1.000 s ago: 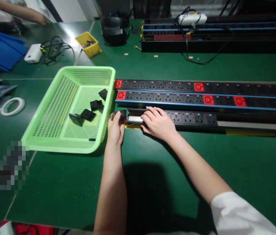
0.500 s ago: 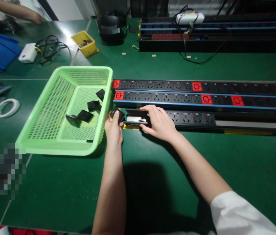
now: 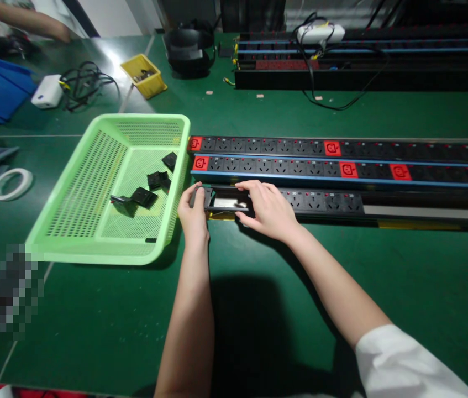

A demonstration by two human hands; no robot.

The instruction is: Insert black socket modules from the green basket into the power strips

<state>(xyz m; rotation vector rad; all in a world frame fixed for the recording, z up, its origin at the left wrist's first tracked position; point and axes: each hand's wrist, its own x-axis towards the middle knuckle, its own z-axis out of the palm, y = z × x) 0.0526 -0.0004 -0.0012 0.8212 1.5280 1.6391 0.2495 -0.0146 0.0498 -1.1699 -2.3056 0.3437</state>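
My left hand pinches a black socket module between thumb and fingers. The module lies level at the left end of the nearest power strip, in line with its channel. My right hand straddles this strip, fingertips on the far edge and thumb on the near edge. Between my hands a bare stretch of channel shows. To the right of my right hand, several black socket modules sit in the strip; what lies beneath that palm is hidden.
A green basket with several loose black modules stands close left of my left hand. Two power strips with red outlets lie just beyond. Further back are a yellow bin, cables and more strips. Tape lies left.
My left hand has turned the socket module from a slant to level and brought it to the strip's left end. My right hand stays at nearly the same place on the strip.
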